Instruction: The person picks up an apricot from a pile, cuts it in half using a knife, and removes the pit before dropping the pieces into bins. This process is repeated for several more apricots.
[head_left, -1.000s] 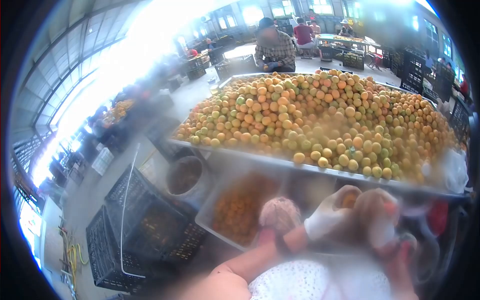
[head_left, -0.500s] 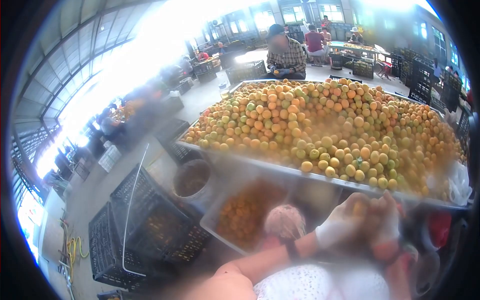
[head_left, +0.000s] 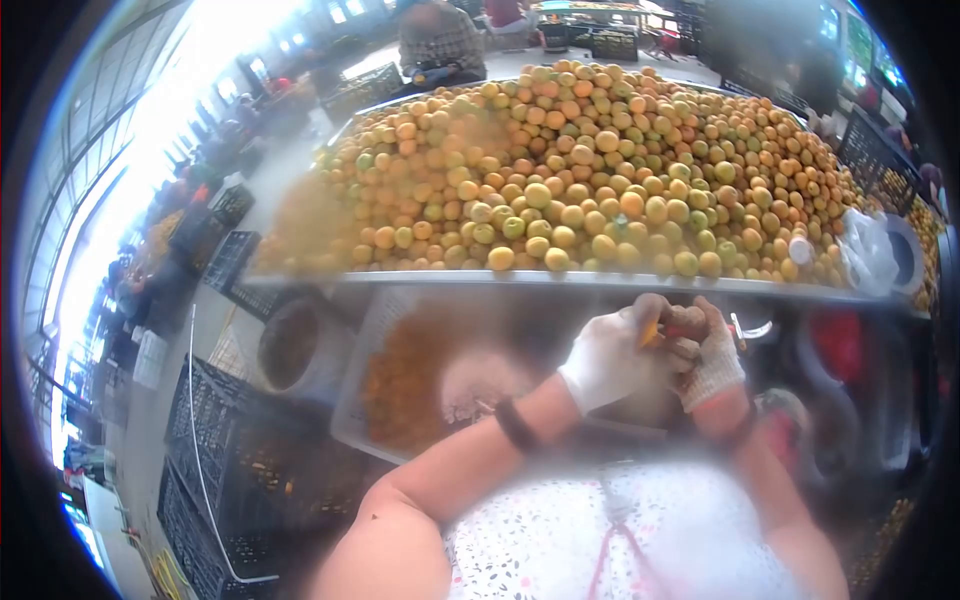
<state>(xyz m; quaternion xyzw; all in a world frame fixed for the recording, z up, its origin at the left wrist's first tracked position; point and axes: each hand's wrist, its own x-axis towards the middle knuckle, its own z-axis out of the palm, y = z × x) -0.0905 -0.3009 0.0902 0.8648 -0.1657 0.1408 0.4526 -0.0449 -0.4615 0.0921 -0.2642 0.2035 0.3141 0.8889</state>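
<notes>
In front of my lap, both gloved hands are close together below the near edge of the metal-rimmed table (head_left: pixel 450 277). My left hand (head_left: pixel 622 350) is closed around an apricot (head_left: pixel 650 333), of which a bit of orange flesh shows between the fingers. My right hand (head_left: pixel 712 355) is closed on a small tool (head_left: pixel 752 331) with a curved, shiny metal end and a touch of red, sticking out to the right. The fingers hide its handle. Beyond the rim lies a large heap of apricots (head_left: pixel 600 185), yellow-green to orange.
Below the table, left of my hands, stands a pale tub (head_left: pixel 345 415) holding orange fruit. A bucket (head_left: pixel 292 350) and black crates (head_left: pixel 195 440) are further left. A clear plastic bag (head_left: pixel 868 255) rests at the table's right corner. Across the heap sits a person in a checked shirt (head_left: pixel 440 45).
My view has tipped down and turned right, so the heap sits higher and further left. The hands stay together, and the tool's curved metal end now shows beside my right hand.
</notes>
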